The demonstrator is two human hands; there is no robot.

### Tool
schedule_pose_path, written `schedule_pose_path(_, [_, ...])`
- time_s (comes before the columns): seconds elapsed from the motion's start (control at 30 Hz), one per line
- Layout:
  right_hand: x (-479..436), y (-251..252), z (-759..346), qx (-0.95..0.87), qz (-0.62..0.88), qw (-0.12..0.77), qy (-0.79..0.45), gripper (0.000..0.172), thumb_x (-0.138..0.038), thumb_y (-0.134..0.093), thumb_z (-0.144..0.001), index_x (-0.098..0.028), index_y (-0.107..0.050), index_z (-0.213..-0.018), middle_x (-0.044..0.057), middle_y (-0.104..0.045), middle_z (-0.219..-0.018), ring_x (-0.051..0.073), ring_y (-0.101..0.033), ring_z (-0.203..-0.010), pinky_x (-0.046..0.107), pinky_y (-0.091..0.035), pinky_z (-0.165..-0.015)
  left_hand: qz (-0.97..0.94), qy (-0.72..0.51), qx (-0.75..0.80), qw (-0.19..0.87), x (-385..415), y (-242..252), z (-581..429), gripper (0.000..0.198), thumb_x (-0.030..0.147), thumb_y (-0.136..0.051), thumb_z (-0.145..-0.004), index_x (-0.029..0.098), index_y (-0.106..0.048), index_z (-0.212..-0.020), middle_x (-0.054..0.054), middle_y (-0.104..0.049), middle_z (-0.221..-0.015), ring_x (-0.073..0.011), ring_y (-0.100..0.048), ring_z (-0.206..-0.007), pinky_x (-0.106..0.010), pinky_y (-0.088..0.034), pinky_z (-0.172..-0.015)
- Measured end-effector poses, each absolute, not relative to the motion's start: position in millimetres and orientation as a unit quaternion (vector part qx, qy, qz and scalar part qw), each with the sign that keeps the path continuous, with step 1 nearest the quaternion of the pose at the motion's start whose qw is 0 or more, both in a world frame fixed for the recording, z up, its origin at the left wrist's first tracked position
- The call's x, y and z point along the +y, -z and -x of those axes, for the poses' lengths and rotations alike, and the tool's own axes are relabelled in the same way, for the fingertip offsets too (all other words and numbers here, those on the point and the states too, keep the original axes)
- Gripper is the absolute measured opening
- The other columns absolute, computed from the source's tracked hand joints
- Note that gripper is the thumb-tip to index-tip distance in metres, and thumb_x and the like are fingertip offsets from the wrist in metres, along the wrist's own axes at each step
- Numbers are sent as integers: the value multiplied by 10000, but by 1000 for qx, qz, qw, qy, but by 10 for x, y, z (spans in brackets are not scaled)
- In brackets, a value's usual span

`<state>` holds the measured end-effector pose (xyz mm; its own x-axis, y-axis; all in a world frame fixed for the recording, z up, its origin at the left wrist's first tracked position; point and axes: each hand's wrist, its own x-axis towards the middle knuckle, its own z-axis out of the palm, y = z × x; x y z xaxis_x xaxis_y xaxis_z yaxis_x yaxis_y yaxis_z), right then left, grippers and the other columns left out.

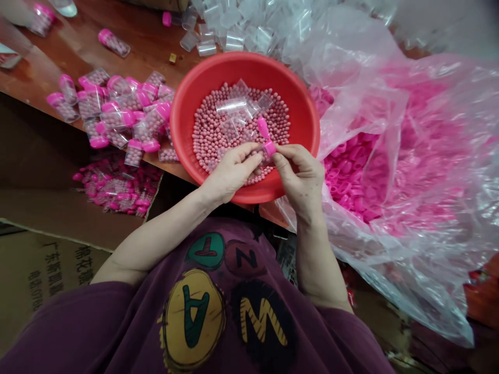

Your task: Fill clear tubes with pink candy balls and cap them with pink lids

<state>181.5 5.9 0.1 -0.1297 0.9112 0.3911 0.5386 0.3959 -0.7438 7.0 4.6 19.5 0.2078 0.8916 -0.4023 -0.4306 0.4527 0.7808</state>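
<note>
A red basin (183,119) holds many small pink balls (206,124) with several clear plastic tubes (232,105) lying on top. Over its near side, my left hand (233,169) is closed around a small clear tube of pink balls, partly hidden by the fingers. My right hand (302,174) pinches the pink flip-top cap (268,147) at the end of that tube. The cap's lid stands up, pointing away from me. Both hands meet at the cap.
Filled tubes with pink caps (120,114) are heaped on the wooden table (150,36) at left. More lie in a cardboard box (35,200) below. Empty clear tubes (234,39) pile up behind the basin. A plastic bag (424,244) of pink caps (351,179) spreads at right.
</note>
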Motion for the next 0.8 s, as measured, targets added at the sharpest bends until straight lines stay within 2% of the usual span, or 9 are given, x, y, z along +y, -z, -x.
schedule_pose_path(0.2, [15, -125, -1807, -680, 517, 442, -273, 244, -509, -741, -1062, -298, -860, -1093, 37, -848, -1050, 222, -797, -963, 435, -689, -926, -254, -445, 408, 756, 34, -142, -36, 84, 183, -755, -1006, 187, -817, -1063, -6, -726, -882, -85, -633, -731, -200, -550, -752])
schedule_pose_path(0.33, [-38, -189, -1805, -684, 518, 451, -247, 181, -442, -745, -1063, -316, -872, -1092, 34, -841, -1043, 224, -794, -961, 436, -690, -917, -246, -454, 387, 764, 35, -130, -27, 127, 131, -702, -1016, 171, -818, -1049, -8, -734, -871, -90, -661, -778, -194, -557, -792])
schedule_pose_path(0.47, [-74, -201, -1810, -692, 530, 439, -218, 162, -415, -744, -1062, -333, -875, -1106, 33, -833, -1062, 231, -793, -998, 458, -688, -965, -235, -451, 399, 764, 35, -147, -37, 110, 141, -717, -1017, 172, -817, -1054, -18, -776, -942, -100, -697, -857, -197, -565, -835])
schedule_pose_path(0.6, [-80, -163, -1779, -678, 529, 457, -226, 160, -430, -741, -1067, -340, -866, -1112, 27, -821, -1046, 225, -786, -965, 448, -690, -929, -245, -444, 397, 765, 38, -149, -50, 51, 156, -765, -1008, 161, -811, -987, -24, -763, -931, -84, -657, -777, -192, -547, -795])
schedule_pose_path(0.8, [-38, -78, -1688, -701, 518, 455, -182, 167, -354, -688, -1088, -312, -847, -1118, 35, -804, -1023, 226, -772, -957, 437, -685, -914, -236, -456, 401, 759, 58, -171, -59, 154, 124, -681, -1053, 148, -771, -931, -6, -692, -815, -72, -597, -694, -166, -515, -694])
